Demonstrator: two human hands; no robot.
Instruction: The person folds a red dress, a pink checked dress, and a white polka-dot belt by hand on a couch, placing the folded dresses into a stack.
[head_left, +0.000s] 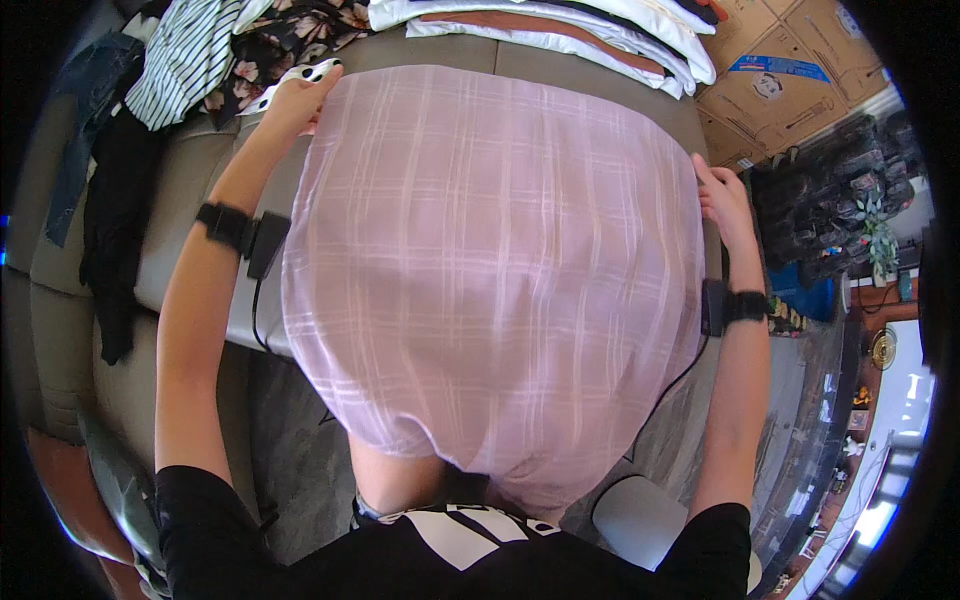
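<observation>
A sheer pink plaid cloth (487, 255) is spread wide between my hands, over the edge of a grey sofa and down across my legs. My left hand (304, 97) pinches its upper left corner beside a white cloth with black dots (274, 86). At the cloth's right edge, my right hand (724, 191) has its thumb and fingers on the border; part of the grip is hidden behind the fabric. Both wrists wear black straps with small boxes and cables.
Folded garments (555, 34) lie stacked at the sofa's back. Striped, floral and black clothes (124, 195) lie at left. Cardboard boxes (780, 82) stand at upper right, a blue bin (802, 292) at right. A grey rounded object (637, 517) is on the floor near my legs.
</observation>
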